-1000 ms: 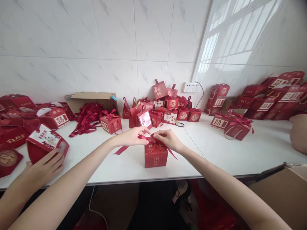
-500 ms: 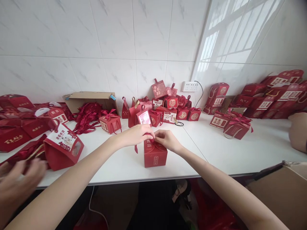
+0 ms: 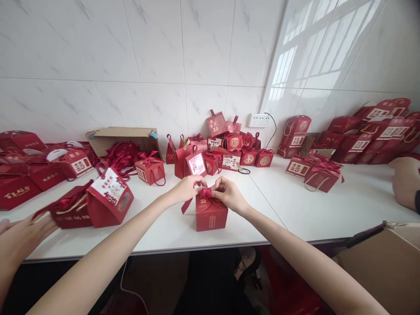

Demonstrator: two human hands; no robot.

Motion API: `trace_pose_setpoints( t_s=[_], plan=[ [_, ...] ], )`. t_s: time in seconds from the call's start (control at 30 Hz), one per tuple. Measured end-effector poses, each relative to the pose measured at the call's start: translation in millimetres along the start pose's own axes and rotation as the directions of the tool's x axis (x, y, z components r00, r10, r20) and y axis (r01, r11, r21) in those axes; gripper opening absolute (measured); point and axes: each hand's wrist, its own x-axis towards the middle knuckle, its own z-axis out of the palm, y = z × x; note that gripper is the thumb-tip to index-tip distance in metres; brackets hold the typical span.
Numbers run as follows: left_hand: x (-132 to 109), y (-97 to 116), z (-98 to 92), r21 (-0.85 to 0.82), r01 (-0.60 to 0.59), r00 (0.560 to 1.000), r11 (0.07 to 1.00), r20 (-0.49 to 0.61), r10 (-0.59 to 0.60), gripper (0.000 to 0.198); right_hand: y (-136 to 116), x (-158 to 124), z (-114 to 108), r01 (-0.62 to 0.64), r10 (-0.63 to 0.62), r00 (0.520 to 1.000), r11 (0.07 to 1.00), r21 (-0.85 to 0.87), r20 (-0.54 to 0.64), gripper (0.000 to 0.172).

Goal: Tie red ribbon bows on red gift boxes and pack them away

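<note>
A red gift box with gold print stands upright near the table's front edge. On its top a dark red ribbon is bunched between my two hands. My left hand pinches the ribbon from the left, fingers closed. From the other side, my right hand grips it with thumb and fingers pressed together. One ribbon tail hangs down on the box's left. My fingers partly cover the top of the box.
At left, another person's hand touches red gift boxes. A cardboard box of red ribbons stands by the wall. Several finished-looking boxes fill the table's back; more boxes are stacked right. A person's arm rests there.
My hands have spread slightly apart, so the ribbon bunch shows between them. At left, the other person's hand has moved along with boxes shifted to the right.
</note>
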Motion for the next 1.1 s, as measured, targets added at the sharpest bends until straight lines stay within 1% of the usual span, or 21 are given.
trace_pose_setpoints(
  t_s=[0.07,0.13,0.23,0.33,0.43,0.53,0.6,0.67,0.73,0.8,0.87,0.97,1.03,1.1],
  plan=[
    [-6.9,-3.1,6.4,0.016,-0.046,0.999,0.999,-0.019,0.047,0.013,0.5,-0.3,0.1,0.014,-0.015,0.999,1.0,-0.015,-0.029,0.041],
    [-14.3,-1.3,11.8,0.042,-0.077,0.995,0.996,-0.058,0.079,0.012,0.7,-1.0,0.2,0.036,-0.039,0.998,0.998,-0.058,-0.049,0.035],
    [-22.2,5.0,19.3,0.016,-0.06,0.994,0.998,-0.091,0.061,0.015,0.7,-2.3,0.3,0.061,-0.072,0.995,0.986,-0.153,-0.068,0.024],
    [-24.3,7.9,27.9,-0.155,0.006,0.994,0.988,-0.106,-0.022,0.023,0.0,-3.2,-1.1,0.09,-0.106,0.993,0.967,-0.24,-0.054,0.018],
    [-22.5,5.6,36.2,-0.352,0.056,0.987,0.934,-0.119,-0.104,0.031,-0.9,-3.2,-4.8,0.116,-0.122,0.992,0.957,-0.267,-0.008,0.016],
    [-20.3,3.8,41.4,-0.5,0.087,0.979,0.861,-0.116,-0.166,0.03,-0.3,-2.8,-9.1,0.139,-0.132,0.99,0.949,-0.282,0.047,0.013],
    [-19.4,4.6,43.0,-0.59,0.107,0.972,0.8,-0.109,-0.21,0.027,1.1,-3.6,-11.2,0.196,-0.185,0.981,0.907,-0.372,0.065,0.008],
    [-19.3,6.2,43.7,-0.656,0.123,0.964,0.744,-0.1,-0.248,0.024,2.1,-6.5,-12.2,0.298,-0.312,0.948,0.813,-0.5,0.057,0.005],
    [-19.6,7.4,44.0,-0.69,0.128,0.956,0.712,-0.105,-0.274,0.024,1.8,-11.8,-12.5,0.411,-0.473,0.879,0.679,-0.608,0.066,0.004],
    [-20.1,7.2,44.1,-0.703,0.13,0.951,0.7,-0.112,-0.289,0.027,0.4,-18.4,-12.4,0.492,-0.58,0.806,0.538,-0.685,0.123,0.001],
    [-20.4,5.7,44.3,-0.711,0.132,0.952,0.691,-0.105,-0.289,0.029,-1.1,-24.0,-12.5,0.525,-0.614,0.762,0.4,-0.751,0.205,0.005],
    [-20.4,2.1,44.9,-0.73,0.111,0.962,0.674,-0.091,-0.258,0.032,-2.1,-26.9,-13.2,0.533,-0.63,0.714,0.208,-0.82,0.305,0.005],
    [-20.6,-0.2,45.2,-0.731,0.09,0.969,0.676,-0.093,-0.23,0.033,-2.1,-25.7,-14.3,0.533,-0.635,0.689,0.115,-0.839,0.35,0.008],
    [-21.6,-1.7,44.4,-0.708,0.076,0.97,0.702,-0.11,-0.215,0.033,-2.3,-24.3,-16.3,0.531,-0.636,0.676,0.07,-0.844,0.373,0.01]
  ],
)
